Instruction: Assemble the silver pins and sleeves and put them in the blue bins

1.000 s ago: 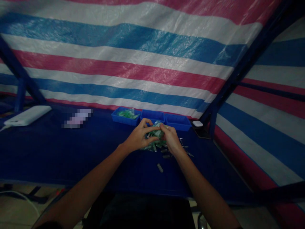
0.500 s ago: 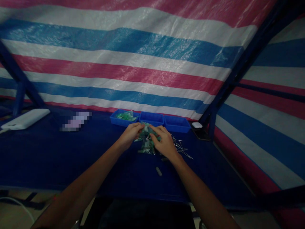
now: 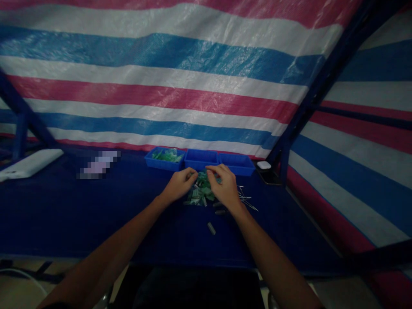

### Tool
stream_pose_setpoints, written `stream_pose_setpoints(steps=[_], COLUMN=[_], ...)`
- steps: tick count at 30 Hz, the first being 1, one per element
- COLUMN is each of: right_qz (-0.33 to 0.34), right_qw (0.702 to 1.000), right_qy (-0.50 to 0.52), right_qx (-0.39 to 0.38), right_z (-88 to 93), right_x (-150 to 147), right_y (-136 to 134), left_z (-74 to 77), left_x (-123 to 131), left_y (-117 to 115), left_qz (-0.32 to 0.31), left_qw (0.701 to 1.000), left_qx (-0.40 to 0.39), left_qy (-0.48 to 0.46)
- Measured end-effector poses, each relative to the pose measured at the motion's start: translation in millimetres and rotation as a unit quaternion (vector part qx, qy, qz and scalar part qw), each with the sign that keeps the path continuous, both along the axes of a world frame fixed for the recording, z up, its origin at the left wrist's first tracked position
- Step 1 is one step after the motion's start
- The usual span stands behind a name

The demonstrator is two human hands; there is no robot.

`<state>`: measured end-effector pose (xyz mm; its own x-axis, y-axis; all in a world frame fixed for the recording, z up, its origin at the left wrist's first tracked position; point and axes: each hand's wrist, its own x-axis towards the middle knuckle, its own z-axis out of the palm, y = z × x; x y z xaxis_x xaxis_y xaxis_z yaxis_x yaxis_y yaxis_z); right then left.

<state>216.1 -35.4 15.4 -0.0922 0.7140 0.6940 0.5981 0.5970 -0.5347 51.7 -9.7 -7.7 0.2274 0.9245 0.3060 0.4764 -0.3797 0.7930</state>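
My left hand (image 3: pixel 180 184) is closed in a pinch at the left of a small pile; whatever its fingertips hold is too small to make out. Opposite it, my right hand (image 3: pixel 224 183) has thumb and forefinger bent together above the pile, and their contents cannot be told either. Between and below them lie green pieces (image 3: pixel 207 192) and a clear plastic bag (image 3: pixel 195 200) with small parts. A few short grey cylinders (image 3: pixel 211 228) rest nearer to me. Thin metal rods (image 3: pixel 246 198) are scattered just right of my right hand, partly hidden by it.
Behind the hands stand three blue trays; the left tray (image 3: pixel 148 162) holds green pieces in clear plastic. A white case (image 3: pixel 264 165) and a dark phone (image 3: pixel 271 177) lie at right, a white device (image 3: pixel 32 164) at far left. Striped sheeting (image 3: pixel 161 94) hangs behind.
My hands have drawn slightly apart from the crumpled clear plastic between them. More green pieces now show in the pile. The whole view has shifted a little.
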Motion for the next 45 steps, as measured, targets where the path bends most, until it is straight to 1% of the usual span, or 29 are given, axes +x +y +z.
stream_pose_setpoints(steps=[2, 4, 8, 11, 13, 16, 20, 23, 25, 26, 28, 30, 31, 33, 35, 38, 40, 42, 45], right_qz=[-0.007, -0.024, -0.081, -0.121, -0.127, -0.108, -0.089, -0.073, -0.066, -0.065, -0.064, -0.063, -0.062, -0.051, -0.021, 0.044, 0.064, 0.058, 0.019], right_qw=[1.000, 1.000, 0.994, 0.986, 0.984, 0.988, 0.989, 0.981, 0.971, 0.967, 0.962, 0.961, 0.961, 0.964, 0.967, 0.968, 0.969, 0.973, 0.985], right_qy=[0.001, 0.009, 0.068, 0.107, 0.123, 0.104, -0.007, -0.110, -0.163, -0.181, -0.203, -0.211, -0.212, -0.209, -0.207, -0.209, -0.206, -0.193, -0.151], right_qx=[0.003, -0.003, -0.040, -0.031, -0.024, -0.049, -0.118, -0.145, -0.162, -0.168, -0.171, -0.168, -0.166, -0.159, -0.146, -0.131, -0.123, -0.111, -0.080], right_z=[-0.8, -1.9, -2.0, -1.1, -2.0, -7.5, -22.0, -32.9, -38.2, -40.2, -43.0, -43.8, -43.2, -40.2, -35.9, -30.5, -28.7, -27.2, -23.0], right_x=[3, 7, 23, 35, 42, 45, 41, 37, 34, 33, 29, 26, 25, 21, 18, 13, 10, 9, 14], right_y=[3, 6, 12, 16, 19, 25, 34, 37, 35, 34, 32, 30, 29, 27, 23, 17, 15, 15, 19], left_z=[1.6, 2.8, 0.5, -2.6, -4.7, -8.6, -11.8, -8.9, -6.5, -6.0, -7.4, -11.4, -13.7, -17.9, -20.4, -20.7, -19.2, -15.8, -6.8], left_x=[7, 9, 6, 1, 0, 1, -3, -22, -40, -48, -60, -63, -62, -56, -49, -44, -44, -45, -42], left_y=[-8, -11, -7, -1, 2, 3, 6, 14, 21, 24, 29, 30, 29, 27, 23, 17, 15, 14, 13], left_qz=[-0.032, -0.042, -0.017, 0.008, 0.018, 0.018, 0.006, 0.030, 0.054, 0.053, 0.025, -0.002, -0.005, 0.008, 0.024, 0.033, 0.034, 0.043, 0.057], left_qw=[0.995, 0.990, 0.986, 0.983, 0.980, 0.980, 0.973, 0.964, 0.964, 0.965, 0.965, 0.962, 0.962, 0.962, 0.960, 0.956, 0.956, 0.959, 0.963], left_qx=[0.048, 0.066, 0.089, 0.115, 0.128, 0.125, 0.122, 0.122, 0.092, 0.070, 0.028, 0.011, 0.011, 0.016, 0.012, 0.003, 0.003, 0.015, 0.058], left_qy=[0.078, 0.118, 0.137, 0.143, 0.149, 0.156, 0.194, 0.235, 0.242, 0.246, 0.259, 0.272, 0.274, 0.274, 0.279, 0.291, 0.290, 0.280, 0.258])
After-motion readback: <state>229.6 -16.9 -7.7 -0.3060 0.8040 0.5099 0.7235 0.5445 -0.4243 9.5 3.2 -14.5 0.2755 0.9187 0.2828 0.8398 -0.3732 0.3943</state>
